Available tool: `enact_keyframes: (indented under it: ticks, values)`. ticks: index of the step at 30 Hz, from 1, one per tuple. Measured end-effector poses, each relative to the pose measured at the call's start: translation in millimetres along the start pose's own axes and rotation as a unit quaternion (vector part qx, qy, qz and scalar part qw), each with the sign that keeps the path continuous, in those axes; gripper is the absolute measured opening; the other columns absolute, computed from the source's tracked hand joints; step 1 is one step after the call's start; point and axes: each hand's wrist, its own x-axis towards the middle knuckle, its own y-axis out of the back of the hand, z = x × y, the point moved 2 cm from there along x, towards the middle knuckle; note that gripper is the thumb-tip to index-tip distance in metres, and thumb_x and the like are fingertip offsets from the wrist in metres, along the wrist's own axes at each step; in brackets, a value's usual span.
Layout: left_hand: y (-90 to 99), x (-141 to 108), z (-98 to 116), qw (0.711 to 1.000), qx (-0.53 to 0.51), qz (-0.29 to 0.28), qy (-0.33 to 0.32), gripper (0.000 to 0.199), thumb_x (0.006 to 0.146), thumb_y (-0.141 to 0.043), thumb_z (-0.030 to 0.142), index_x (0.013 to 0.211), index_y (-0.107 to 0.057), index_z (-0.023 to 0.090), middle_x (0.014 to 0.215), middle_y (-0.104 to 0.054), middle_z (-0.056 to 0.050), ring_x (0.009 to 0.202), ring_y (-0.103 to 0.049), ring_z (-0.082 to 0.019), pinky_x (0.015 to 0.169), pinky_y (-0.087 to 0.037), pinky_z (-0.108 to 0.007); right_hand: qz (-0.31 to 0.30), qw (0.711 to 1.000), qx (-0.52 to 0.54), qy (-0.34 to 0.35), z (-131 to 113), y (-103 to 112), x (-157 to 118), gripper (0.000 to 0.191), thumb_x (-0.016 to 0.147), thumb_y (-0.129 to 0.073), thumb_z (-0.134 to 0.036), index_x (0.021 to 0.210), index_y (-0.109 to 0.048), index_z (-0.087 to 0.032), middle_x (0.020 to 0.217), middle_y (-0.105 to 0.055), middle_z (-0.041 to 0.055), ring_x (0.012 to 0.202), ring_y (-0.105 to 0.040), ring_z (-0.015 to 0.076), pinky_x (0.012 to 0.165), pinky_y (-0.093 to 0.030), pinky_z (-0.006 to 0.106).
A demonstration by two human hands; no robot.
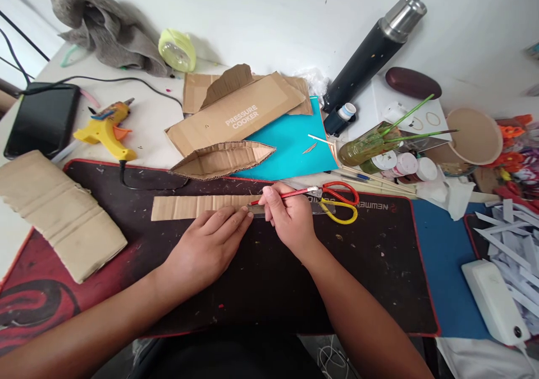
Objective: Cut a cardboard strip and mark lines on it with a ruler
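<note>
A narrow cardboard strip (181,208) lies across the dark mat. My left hand (210,241) rests flat on the strip, its fingers stretched out together towards the right. In my right hand (286,213) is a thin red pen-like tool (290,194), its tip down at the strip beside my left fingertips. A clear ruler (326,208) shows to the right of my right hand, partly hidden by it. Scissors (340,202) with red and yellow handles lie over the ruler. Behind the strip sits a boat-shaped cardboard piece (223,160), pointed at both ends.
A yellow glue gun (107,132) with its cord and a cardboard piece (59,210) are on the left. Cardboard sheets and a blue sheet (295,154) lie behind. Paint jars, a black flask (366,53), paper strips (514,250) and a white device (494,303) are on the right.
</note>
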Motion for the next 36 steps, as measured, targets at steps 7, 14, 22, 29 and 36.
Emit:
enact_keyframes:
  ticks: [7,14,22,29,36]
  values:
    - [0.2,0.2,0.2,1.0,-0.002,0.005,0.001,0.038,0.113,-0.045,0.014,0.136,-0.074,0.006,0.132,-0.081,-0.012,0.118,-0.071,-0.029,0.091,-0.055,-0.042,0.001,1.0,0.005,0.002,-0.4,0.4,-0.1,0.046,0.115,-0.053,-0.054,0.083,-0.065,-0.023,0.056,-0.059,-0.0054,0.049,-0.055,0.0125,0.058,-0.046,0.028]
    - [0.7,0.3,-0.3,1.0,-0.005,0.006,0.001,0.037,0.112,-0.046,0.014,0.136,-0.073,0.006,0.133,-0.081,-0.012,0.118,-0.071,-0.029,0.091,-0.055,-0.042,-0.003,1.0,0.01,0.003,-0.7,-0.5,0.0,0.045,0.115,-0.053,-0.051,0.083,-0.065,-0.023,0.055,-0.057,-0.0062,0.049,-0.055,0.0122,0.059,-0.046,0.027]
    - [-1.6,-2.6,-0.1,1.0,-0.013,0.001,0.005,0.037,0.11,-0.05,0.014,0.139,-0.073,0.007,0.136,-0.08,-0.014,0.12,-0.072,-0.03,0.091,-0.057,-0.042,-0.004,1.0,0.011,0.006,0.3,-0.7,-0.3,0.046,0.115,-0.052,-0.055,0.084,-0.065,-0.023,0.055,-0.057,-0.006,0.049,-0.055,0.0127,0.058,-0.046,0.027]
    - [-2.4,-2.4,-0.4,1.0,0.002,-0.005,0.005,0.038,0.112,-0.047,0.015,0.138,-0.074,0.011,0.137,-0.08,-0.011,0.12,-0.073,-0.029,0.09,-0.059,-0.042,-0.001,1.0,0.004,-0.004,-1.1,-0.3,-1.8,0.049,0.115,-0.051,-0.06,0.085,-0.066,-0.024,0.057,-0.058,-0.0049,0.049,-0.056,0.0132,0.055,-0.045,0.027]
    - [-3.2,-2.4,0.0,1.0,0.003,0.005,0.006,0.037,0.11,-0.05,0.014,0.137,-0.075,0.011,0.134,-0.081,-0.012,0.119,-0.073,-0.029,0.09,-0.058,-0.042,0.0,1.0,0.008,-0.001,0.4,-0.5,-1.6,0.049,0.115,-0.051,-0.059,0.085,-0.066,-0.024,0.057,-0.059,-0.0047,0.049,-0.055,0.0132,0.055,-0.045,0.028]
